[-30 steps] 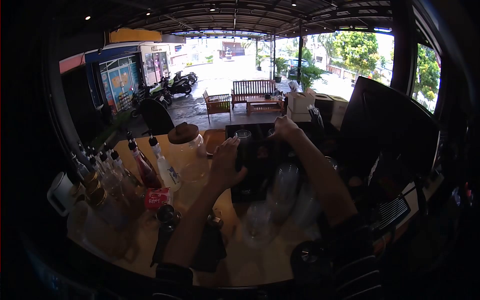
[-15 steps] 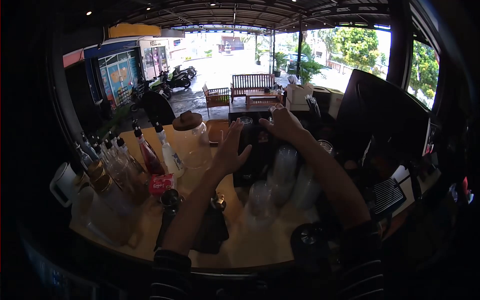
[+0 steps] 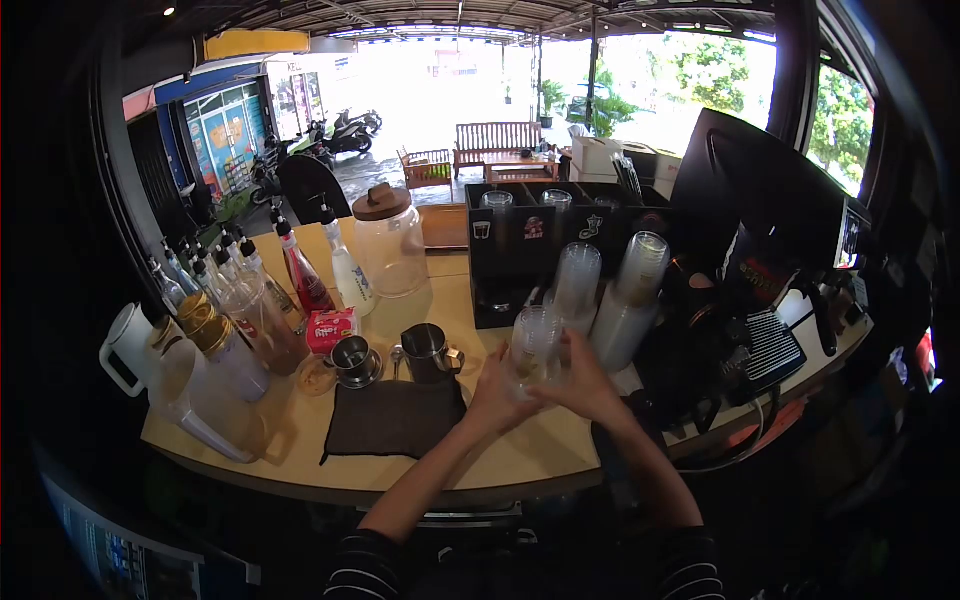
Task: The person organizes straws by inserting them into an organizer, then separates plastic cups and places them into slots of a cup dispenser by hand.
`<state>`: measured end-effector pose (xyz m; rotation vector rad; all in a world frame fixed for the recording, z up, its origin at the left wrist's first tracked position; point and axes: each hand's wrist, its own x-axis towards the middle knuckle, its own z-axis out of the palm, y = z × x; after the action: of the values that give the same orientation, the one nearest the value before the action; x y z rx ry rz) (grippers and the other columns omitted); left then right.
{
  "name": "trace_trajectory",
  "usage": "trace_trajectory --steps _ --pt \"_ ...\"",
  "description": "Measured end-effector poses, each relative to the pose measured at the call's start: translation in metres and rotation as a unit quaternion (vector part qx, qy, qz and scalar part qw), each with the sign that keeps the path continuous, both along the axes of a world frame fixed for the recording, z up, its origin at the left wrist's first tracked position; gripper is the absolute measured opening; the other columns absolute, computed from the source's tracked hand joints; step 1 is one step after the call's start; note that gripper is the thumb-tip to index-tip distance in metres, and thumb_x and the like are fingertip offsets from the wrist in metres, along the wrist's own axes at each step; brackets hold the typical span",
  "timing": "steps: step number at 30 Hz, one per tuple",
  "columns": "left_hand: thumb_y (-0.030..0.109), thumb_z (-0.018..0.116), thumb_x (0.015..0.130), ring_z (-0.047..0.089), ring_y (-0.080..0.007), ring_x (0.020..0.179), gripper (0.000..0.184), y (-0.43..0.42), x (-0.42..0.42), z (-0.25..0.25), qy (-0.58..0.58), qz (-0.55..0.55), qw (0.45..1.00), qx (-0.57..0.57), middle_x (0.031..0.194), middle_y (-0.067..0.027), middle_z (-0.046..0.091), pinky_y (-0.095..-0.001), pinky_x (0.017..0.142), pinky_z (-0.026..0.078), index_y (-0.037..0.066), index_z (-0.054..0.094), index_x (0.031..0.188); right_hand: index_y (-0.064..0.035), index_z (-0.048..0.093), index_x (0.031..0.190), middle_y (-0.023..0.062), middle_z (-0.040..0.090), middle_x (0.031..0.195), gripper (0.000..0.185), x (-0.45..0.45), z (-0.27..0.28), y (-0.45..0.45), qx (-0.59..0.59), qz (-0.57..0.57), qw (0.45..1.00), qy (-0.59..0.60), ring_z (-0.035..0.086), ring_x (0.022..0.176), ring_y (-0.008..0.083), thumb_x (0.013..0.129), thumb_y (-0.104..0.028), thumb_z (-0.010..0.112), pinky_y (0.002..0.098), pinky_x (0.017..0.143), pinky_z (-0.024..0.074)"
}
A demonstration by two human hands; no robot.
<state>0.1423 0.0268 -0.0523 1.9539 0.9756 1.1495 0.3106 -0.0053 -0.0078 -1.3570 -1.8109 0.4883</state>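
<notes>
Your left hand (image 3: pixel 492 395) and right hand (image 3: pixel 585 385) cover the lower end of a stack of clear cups (image 3: pixel 540 338).
Mid-frame, you can't tell whether that end touches the counter (image 3: pixel 545 450); above, the black organizer (image 3: pixel 510 262) hides the bottoms of the upturned cups (image 3: pixel 497 200) inside it. Your striped sleeves (image 3: pixel 362 570) run off the bottom edge, and the print on the dark bag (image 3: pixel 757 275) at right is too small to read.

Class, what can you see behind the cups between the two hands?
Behind the held cups are another cup stack and the black box. That stack's base cannot be seen: the held cups and right hand cover it.
</notes>
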Motion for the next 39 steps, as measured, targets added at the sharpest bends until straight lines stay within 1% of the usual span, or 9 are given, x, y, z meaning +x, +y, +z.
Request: trace_trajectory --steps 5,7,16,22,29,31,35,36,39 --pt "0.027 0.086 0.05 0.047 -0.0291 0.117 0.109 0.026 -0.003 -0.024 -0.036 -0.004 0.997 -0.071 0.126 -0.022 0.044 -0.0374 0.097 0.04 -0.005 0.024 0.133 0.0021 0.023 0.13 0.0223 0.038 0.125 0.102 -0.019 -0.02 0.014 0.023 -0.03 0.999 0.01 0.04 0.118 0.0328 0.051 -0.024 0.082 0.0382 0.099 0.0349" --pt "0.036 0.085 0.047 0.048 -0.032 0.115 0.114 0.035 -0.004 -0.029 0.017 0.035 0.999 0.024 0.127 -0.0261 0.043 -0.0357 0.095 0.041 -0.011 0.024 0.13 0.0001 0.02 0.133 0.0226 0.036 0.126 0.105 -0.027 -0.019 0.021 0.031 -0.029 0.999 0.031 0.039 0.118 0.0352 0.05 -0.023 0.08 0.0394 0.099 0.0348" --pt "0.033 0.086 0.046 0.055 -0.0281 0.108 0.116 0.031 -0.004 -0.018 -0.056 0.028 0.996 -0.058 0.12 -0.0228 0.051 -0.0323 0.09 0.044 -0.013 0.022 0.13 -0.0016 0.026 0.129 0.0189 0.04 0.122 0.1 -0.031 -0.022 0.032 -0.015 -0.027 0.994 0.108 0.041 0.117 0.0312 0.046 -0.018 0.081 0.0388 0.096 0.0367" --pt "0.03 0.085 0.051 0.052 -0.028 0.112 0.115 0.025 -0.007 -0.007 -0.074 -0.03 0.993 -0.085 0.124 -0.0204 0.048 -0.0326 0.094 0.042 -0.006 0.017 0.136 -0.0001 0.028 0.127 0.0189 0.04 0.121 0.096 -0.028 -0.035 0.051 0.062 -0.01 0.987 0.144 0.041 0.116 0.0313 0.05 -0.017 0.082 0.0399 0.096 0.0359" --pt "0.032 0.082 0.061 0.029 -0.0277 0.13 0.112 -0.002 -0.035 0.042 -0.058 0.006 0.998 -0.023 0.141 -0.0174 0.024 -0.0437 0.105 0.027 0.002 0.008 0.14 -0.002 0.028 0.13 0.0178 0.039 0.122 0.092 -0.042 0.046 0.035 0.225 -0.04 0.973 0.009 0.038 0.116 0.0333 0.053 -0.013 0.077 0.0401 0.099 0.0325" --pt "0.032 0.08 0.065 0.026 -0.028 0.131 0.108 -0.011 -0.053 0.07 -0.221 -0.022 0.975 0.016 0.143 -0.0164 0.019 -0.0464 0.105 0.025 0.002 0.008 0.14 -0.0031 0.031 0.129 0.0172 0.038 0.121 0.088 -0.053 0.069 0.025 0.247 -0.032 0.968 0.001 0.039 0.114 0.0353 0.053 -0.01 0.075 0.0412 0.097 0.0321" --pt "0.027 0.081 0.064 0.026 -0.0266 0.131 0.107 -0.022 -0.092 0.115 -0.279 -0.038 0.952 0.121 0.143 -0.0163 0.018 -0.0397 0.105 0.027 0.003 0.01 0.14 -0.0083 0.033 0.131 0.0179 0.035 0.127 0.086 -0.083 0.09 0.011 0.264 0.017 0.958 -0.113 0.038 0.116 0.036 0.055 -0.011 0.074 0.0429 0.097 0.0325" --pt "0.021 0.078 0.067 0.035 -0.0241 0.125 0.098 -0.016 -0.104 0.115 -0.25 -0.024 0.952 0.175 0.137 -0.0156 0.028 -0.0348 0.1 0.034 0.004 0.015 0.139 -0.0087 0.032 0.132 0.0178 0.034 0.128 0.087 -0.092 0.092 0.007 0.248 0.044 0.961 -0.117 0.036 0.117 0.0364 0.056 -0.012 0.074 0.0439 0.097 0.0321" --pt "0.016 0.075 0.071 0.045 -0.0196 0.114 0.088 -0.013 -0.139 0.117 -0.246 -0.006 0.965 0.09 0.126 -0.0129 0.041 -0.0316 0.093 0.041 0.004 0.019 0.139 -0.009 0.029 0.135 0.0175 0.03 0.133 0.087 -0.113 0.091 0.005 0.238 0.094 0.96 -0.112 0.038 0.118 0.0347 0.059 -0.011 0.072 0.0435 0.095 0.0355"
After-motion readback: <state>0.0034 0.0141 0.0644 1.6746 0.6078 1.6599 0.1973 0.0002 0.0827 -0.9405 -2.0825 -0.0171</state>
